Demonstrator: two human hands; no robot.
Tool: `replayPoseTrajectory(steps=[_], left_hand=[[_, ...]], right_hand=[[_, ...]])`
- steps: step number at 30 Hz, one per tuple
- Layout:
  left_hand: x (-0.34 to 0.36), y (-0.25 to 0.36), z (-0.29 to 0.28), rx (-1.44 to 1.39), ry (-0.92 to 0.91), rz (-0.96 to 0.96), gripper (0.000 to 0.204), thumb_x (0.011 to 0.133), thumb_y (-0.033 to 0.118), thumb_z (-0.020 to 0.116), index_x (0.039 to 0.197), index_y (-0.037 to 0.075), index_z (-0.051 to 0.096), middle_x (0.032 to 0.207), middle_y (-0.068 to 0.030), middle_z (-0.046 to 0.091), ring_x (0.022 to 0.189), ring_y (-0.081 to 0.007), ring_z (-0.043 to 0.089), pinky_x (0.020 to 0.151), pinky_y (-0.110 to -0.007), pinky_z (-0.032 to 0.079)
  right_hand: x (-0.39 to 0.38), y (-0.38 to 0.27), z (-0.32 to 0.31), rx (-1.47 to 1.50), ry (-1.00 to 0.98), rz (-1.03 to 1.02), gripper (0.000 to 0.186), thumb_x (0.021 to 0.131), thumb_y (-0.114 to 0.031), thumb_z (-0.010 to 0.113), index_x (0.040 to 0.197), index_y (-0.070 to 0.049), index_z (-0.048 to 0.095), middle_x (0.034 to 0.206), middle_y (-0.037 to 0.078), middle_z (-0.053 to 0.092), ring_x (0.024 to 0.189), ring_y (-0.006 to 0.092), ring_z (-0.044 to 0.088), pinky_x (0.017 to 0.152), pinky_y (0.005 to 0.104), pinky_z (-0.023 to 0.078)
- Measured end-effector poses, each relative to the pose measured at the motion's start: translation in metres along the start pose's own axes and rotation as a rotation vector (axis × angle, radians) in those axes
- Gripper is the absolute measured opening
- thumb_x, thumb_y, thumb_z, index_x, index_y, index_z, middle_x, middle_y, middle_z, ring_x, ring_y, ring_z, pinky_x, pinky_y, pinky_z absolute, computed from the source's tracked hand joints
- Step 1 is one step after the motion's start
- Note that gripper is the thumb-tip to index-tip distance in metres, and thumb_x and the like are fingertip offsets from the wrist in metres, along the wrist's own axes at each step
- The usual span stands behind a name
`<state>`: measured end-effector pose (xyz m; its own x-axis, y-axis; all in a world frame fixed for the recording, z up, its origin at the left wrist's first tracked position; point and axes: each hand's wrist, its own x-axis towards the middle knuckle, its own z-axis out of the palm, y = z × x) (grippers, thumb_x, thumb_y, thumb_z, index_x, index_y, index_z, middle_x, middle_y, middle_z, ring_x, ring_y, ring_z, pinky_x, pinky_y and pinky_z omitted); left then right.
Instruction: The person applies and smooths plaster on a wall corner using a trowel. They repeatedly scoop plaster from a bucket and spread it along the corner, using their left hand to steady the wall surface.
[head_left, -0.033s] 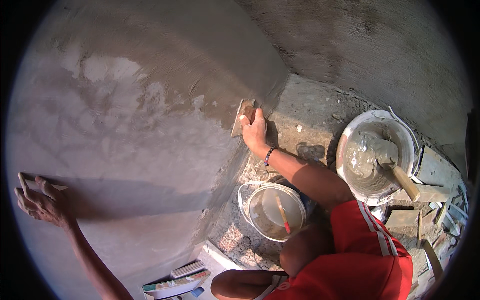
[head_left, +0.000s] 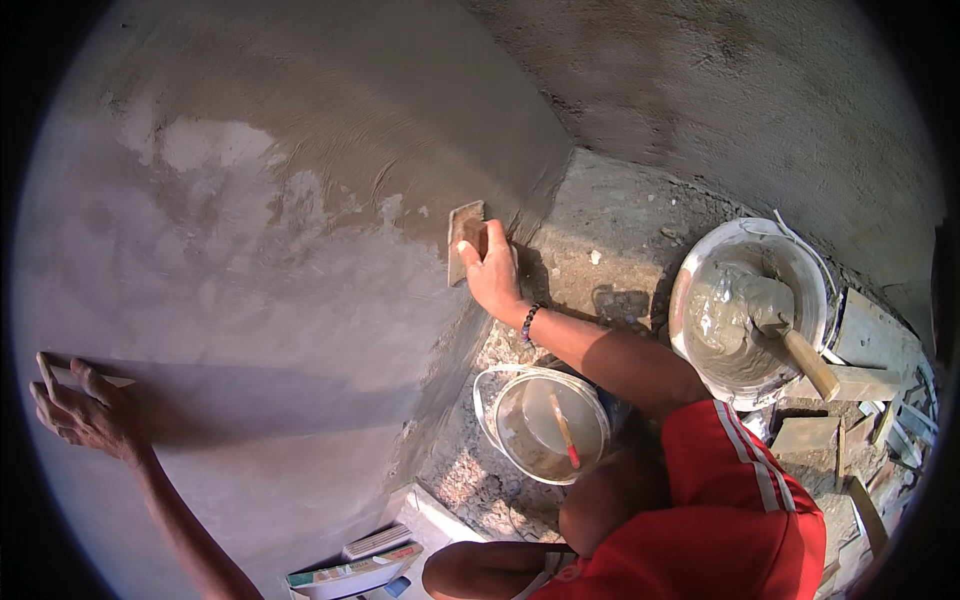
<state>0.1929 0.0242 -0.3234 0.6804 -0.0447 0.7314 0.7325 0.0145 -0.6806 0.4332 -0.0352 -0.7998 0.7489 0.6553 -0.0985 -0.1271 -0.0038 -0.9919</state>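
At the right end of a grey plastered wall (head_left: 270,300), my right hand (head_left: 493,270) grips a small rectangular plastering float (head_left: 462,235), its face against the damp plaster near the wall's foot. A dark bead bracelet circles that wrist. Far to the left, my left hand (head_left: 90,410) is closed round a thin, flat, pale plate (head_left: 48,378) at the wall; its kind is hard to make out. Darker wet plaster covers the upper wall, with lighter patches below it. Between my right arm and knee stands a small bucket (head_left: 548,425) holding a red-tipped brush (head_left: 563,428).
A large white bucket (head_left: 690,345) of wet mortar (head_left: 735,320) stands to the right, with a wooden-handled trowel (head_left: 808,362) in it. Beyond lie boards and scraps (head_left: 808,434). A second rough wall (head_left: 740,110) meets the first. Boxes (head_left: 355,572) sit at the bottom.
My right hand and the float have shifted slightly left and a little down along the wall. The float stands more upright. My left hand stays nearly in place.
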Motion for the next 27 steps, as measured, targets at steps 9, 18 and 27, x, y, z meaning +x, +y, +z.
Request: replayPoseTrajectory(steps=[9, 18, 27], left_hand=[[0.001, -0.018, 0.007, 0.026, 0.032, 0.051, 0.062, 0.099, 0.057, 0.047, 0.148, 0.019, 0.046, 0.154, -0.0132, 0.039, 0.143, -0.031, 0.034, 0.114, -0.053, 0.032], [-0.012, -0.039, 0.005, 0.057, 0.028, 0.084, 0.065, 0.1, 0.059, 0.043, 0.149, 0.017, 0.044, 0.153, -0.0137, 0.04, 0.144, -0.0315, 0.033, 0.114, -0.053, 0.03], [0.0, -0.013, 0.01, 0.008, 0.059, 0.069, 0.056, 0.102, 0.052, 0.044, 0.15, 0.023, 0.044, 0.155, -0.0141, 0.038, 0.143, -0.0347, 0.033, 0.116, -0.054, 0.028]], right_hand=[[0.062, 0.054, -0.019, 0.186, 0.213, 0.181, 0.034, 0.092, -0.017, 0.066, 0.112, 0.006, 0.051, 0.101, 0.024, 0.067, 0.093, 0.0341, 0.065, 0.085, 0.042, 0.05], [0.074, -0.038, -0.02, 0.072, 0.222, -0.122, 0.038, 0.093, -0.021, 0.066, 0.116, 0.005, 0.05, 0.107, 0.029, 0.063, 0.102, 0.0474, 0.059, 0.09, 0.0491, 0.045], [0.048, 0.08, 0.002, 0.438, 0.248, 0.638, 0.055, 0.097, -0.023, 0.061, 0.138, 0.009, 0.043, 0.134, 0.03, 0.055, 0.125, 0.0407, 0.055, 0.104, 0.0424, 0.045]])
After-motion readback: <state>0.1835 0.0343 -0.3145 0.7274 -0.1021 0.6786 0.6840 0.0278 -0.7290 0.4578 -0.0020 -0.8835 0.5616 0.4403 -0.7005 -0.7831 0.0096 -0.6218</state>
